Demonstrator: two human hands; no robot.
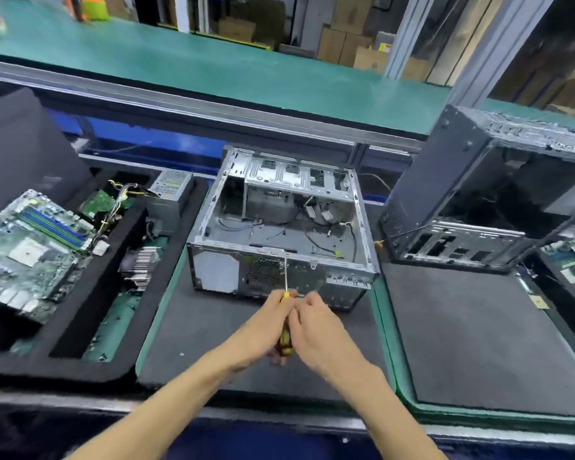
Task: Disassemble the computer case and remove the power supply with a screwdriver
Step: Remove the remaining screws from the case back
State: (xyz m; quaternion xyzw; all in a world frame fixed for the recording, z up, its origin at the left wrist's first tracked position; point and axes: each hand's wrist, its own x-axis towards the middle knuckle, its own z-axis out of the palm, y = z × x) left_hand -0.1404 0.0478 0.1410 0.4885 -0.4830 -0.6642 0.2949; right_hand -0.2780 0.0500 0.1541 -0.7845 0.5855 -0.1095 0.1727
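Left of centre, a motherboard lay tilted on a foam tray, and a grey power supply stood at the tray's far end, just beside the case. The case sat open-topped on a dark mat on the bench, its interior showing only loose cables and a drive cage; the bay at its rear panel appeared vacant, so the supply was judged to be out already. The left hand was curled round the yellow-and-red handle of the screwdriver, whose shaft ran up to the case's near top edge. The right hand was curled too, its fingertips pinching at the top of the handle; whether they also held a screw could not be told. To do this step well, the blade should seat squarely in the screw head, one hand steadying while the other turns, with firm axial pressure to avoid cam-out. Right of the mat, a second, black case stood on its side.
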